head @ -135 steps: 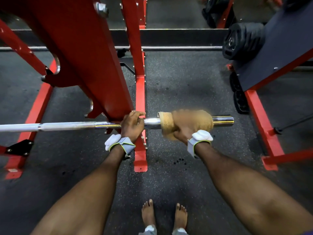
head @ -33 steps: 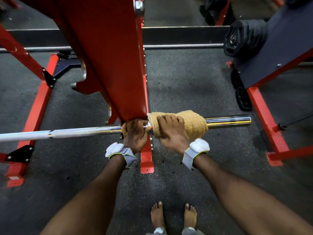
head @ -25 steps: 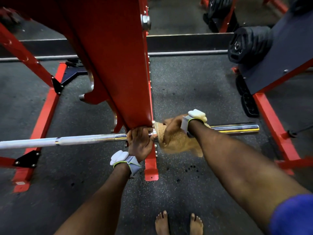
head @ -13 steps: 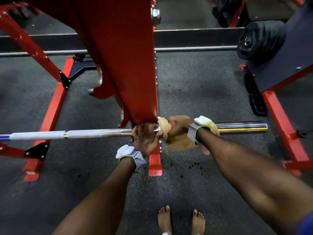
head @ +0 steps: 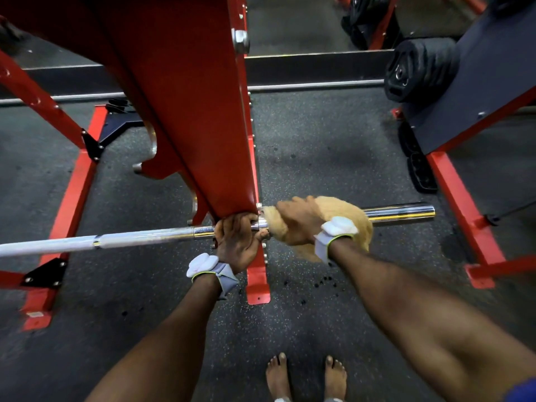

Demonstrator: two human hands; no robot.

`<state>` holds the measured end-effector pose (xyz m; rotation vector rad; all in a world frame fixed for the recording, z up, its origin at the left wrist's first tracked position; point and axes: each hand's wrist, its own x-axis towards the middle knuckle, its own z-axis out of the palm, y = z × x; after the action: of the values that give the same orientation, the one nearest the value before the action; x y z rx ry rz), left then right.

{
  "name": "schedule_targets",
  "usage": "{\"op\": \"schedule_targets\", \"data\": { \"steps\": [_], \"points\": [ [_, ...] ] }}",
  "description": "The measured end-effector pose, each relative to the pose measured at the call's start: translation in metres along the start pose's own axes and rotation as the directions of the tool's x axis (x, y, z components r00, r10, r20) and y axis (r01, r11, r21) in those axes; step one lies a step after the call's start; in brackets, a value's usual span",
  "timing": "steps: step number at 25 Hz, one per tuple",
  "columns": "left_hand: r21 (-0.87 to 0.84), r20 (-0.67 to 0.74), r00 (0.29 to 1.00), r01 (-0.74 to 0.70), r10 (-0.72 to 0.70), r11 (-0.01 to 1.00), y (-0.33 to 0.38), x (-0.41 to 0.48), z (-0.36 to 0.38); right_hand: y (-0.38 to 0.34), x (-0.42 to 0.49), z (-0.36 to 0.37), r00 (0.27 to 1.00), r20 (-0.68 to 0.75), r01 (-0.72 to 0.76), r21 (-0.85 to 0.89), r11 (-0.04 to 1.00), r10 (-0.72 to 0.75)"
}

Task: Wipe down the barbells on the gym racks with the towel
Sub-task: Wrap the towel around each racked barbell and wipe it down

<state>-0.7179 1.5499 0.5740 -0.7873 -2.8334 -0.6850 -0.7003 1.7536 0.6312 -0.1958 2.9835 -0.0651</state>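
Barbell, long chrome steel (head: 150, 238), is racked on the red frame (head: 185, 117), clamped by the left hand (head: 236, 242); tan terry towel (head: 352, 224) is squeezed around its sleeve by the right hand (head: 295, 224). Knuckles could easily get pinched against the upright.

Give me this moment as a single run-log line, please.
stage: wiping barbell | left hand: grips barbell beside rack upright | right hand: holds towel around sleeve

- Dim, uneven light; the floor (head: 319, 146) darkens toward the left and right edges;
- bright glare streaks along the chrome barbell (head: 400, 211) sleeve at right;
- right hand (head: 298, 224) and towel (head: 348, 210) smeared by motion blur; wide-angle bowing at the edges
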Motion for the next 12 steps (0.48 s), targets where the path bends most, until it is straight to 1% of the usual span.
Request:
{"op": "schedule_targets", "data": {
  "steps": [2, 5, 7, 9, 12],
  "points": [
    [0.033, 0.011, 1.000, 0.011, -0.011, 0.999, 0.000, 0.001, 0.000, -0.025, 0.007, 0.003, 0.999, -0.039, 0.021, -0.011, 1.000, -0.022],
    [0.007, 0.034, 0.999, 0.024, -0.024, 1.000, 0.001, 0.002, -0.002, 0.003, -0.005, -0.005, 0.998, -0.012, 0.062, 0.062, 0.996, -0.061],
    [-0.020, 0.017, 1.000, 0.018, -0.018, 1.000, 0.002, 0.002, -0.003, 0.032, -0.022, -0.006, 1.000, -0.008, 0.005, 0.073, 0.997, -0.004],
    [-0.031, 0.002, 1.000, 0.023, -0.023, 0.999, 0.002, 0.001, -0.004, 0.045, -0.033, -0.004, 0.999, -0.018, -0.035, 0.047, 0.998, 0.036],
    [-0.036, 0.030, 0.999, 0.043, -0.042, 0.998, 0.005, 0.000, -0.008, 0.040, -0.037, 0.001, 0.992, -0.123, 0.002, 0.039, 0.999, 0.003]
  ]
}}
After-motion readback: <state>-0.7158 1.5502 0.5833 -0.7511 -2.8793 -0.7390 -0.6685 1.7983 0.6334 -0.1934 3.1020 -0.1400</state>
